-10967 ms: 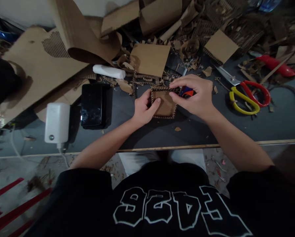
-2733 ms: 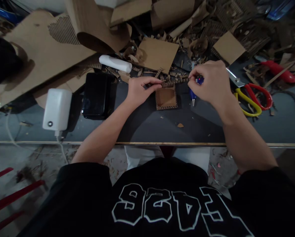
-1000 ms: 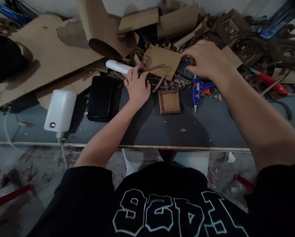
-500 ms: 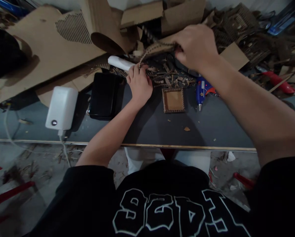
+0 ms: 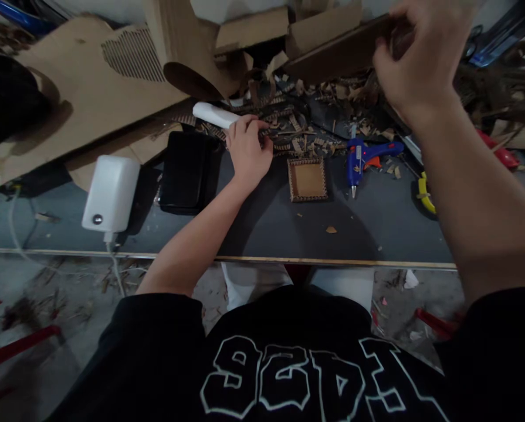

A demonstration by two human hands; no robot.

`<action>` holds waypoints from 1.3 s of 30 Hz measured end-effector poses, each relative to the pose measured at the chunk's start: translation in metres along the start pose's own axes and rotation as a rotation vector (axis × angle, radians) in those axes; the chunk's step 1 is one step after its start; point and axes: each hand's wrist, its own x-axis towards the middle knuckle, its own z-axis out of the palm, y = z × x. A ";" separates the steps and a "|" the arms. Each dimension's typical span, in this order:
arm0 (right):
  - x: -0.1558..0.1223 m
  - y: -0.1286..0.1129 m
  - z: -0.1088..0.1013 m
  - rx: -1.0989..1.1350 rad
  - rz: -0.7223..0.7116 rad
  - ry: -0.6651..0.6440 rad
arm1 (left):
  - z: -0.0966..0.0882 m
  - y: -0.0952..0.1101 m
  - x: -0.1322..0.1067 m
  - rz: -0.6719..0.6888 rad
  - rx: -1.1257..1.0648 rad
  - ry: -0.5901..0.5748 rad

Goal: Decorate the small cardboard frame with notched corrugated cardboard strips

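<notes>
My left hand (image 5: 249, 149) rests on the table with its fingers bent and a little apart, touching loose corrugated scraps (image 5: 295, 123). Beside its fingers lies a white rod-shaped object (image 5: 213, 114). At the upper right, my right hand (image 5: 424, 55) grips the end of a flat brown cardboard piece (image 5: 341, 54), which is raised at a slant over the scraps. A small square cardboard tray (image 5: 308, 179) with corrugated rims sits right of my left hand. Further right lies a blue hot glue gun (image 5: 356, 161), its nozzle towards me.
A black box (image 5: 183, 170) and a white power bank (image 5: 111, 193) with a cable stand on the left. Large cardboard sheets (image 5: 81, 88) lean behind them. A yellow-handled tool (image 5: 426, 193) lies partly under my right forearm. The table's front edge (image 5: 332, 262) runs across.
My right hand has moved right and up, now with the cardboard piece; the thin corrugated strip it held is out of its grip. The glue gun is uncovered. My left hand has hardly moved.
</notes>
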 end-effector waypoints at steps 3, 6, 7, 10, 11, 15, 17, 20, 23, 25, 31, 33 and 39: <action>-0.001 -0.002 -0.010 -0.119 -0.042 -0.185 | 0.003 -0.001 -0.001 0.014 -0.037 0.034; 0.009 -0.013 -0.013 -0.163 -0.035 -0.411 | 0.003 0.004 -0.002 0.032 -0.025 0.010; 0.013 -0.022 -0.010 -0.140 -0.028 -0.439 | 0.002 0.006 -0.003 0.050 -0.021 0.000; 0.027 -0.060 0.017 0.041 -0.183 -0.462 | 0.001 0.007 -0.003 0.102 -0.025 -0.006; 0.031 -0.075 0.032 0.110 -0.245 -0.476 | 0.001 0.006 -0.003 0.116 -0.029 0.001; 0.042 -0.130 0.106 0.288 -0.352 -0.534 | 0.006 -0.004 -0.003 0.190 -0.023 0.006; 0.048 -0.147 0.137 0.328 -0.338 -0.522 | 0.008 -0.007 -0.004 0.218 -0.006 -0.004; 0.057 -0.160 0.161 0.383 -0.272 -0.452 | 0.006 -0.002 -0.005 0.208 0.012 -0.012; 0.059 -0.165 0.153 0.429 -0.225 -0.404 | -0.001 0.012 -0.006 0.147 0.017 -0.036; 0.056 -0.166 0.136 0.460 -0.207 -0.408 | -0.006 0.021 -0.007 0.105 0.012 -0.049; 0.046 -0.142 0.088 0.605 -0.053 -0.391 | -0.011 0.031 -0.009 0.014 0.049 0.011; 0.045 -0.127 0.081 0.692 0.022 -0.416 | -0.010 0.029 -0.010 0.033 0.076 0.007; 0.026 -0.097 0.052 1.065 0.302 -0.402 | -0.011 0.027 -0.009 0.024 0.105 -0.041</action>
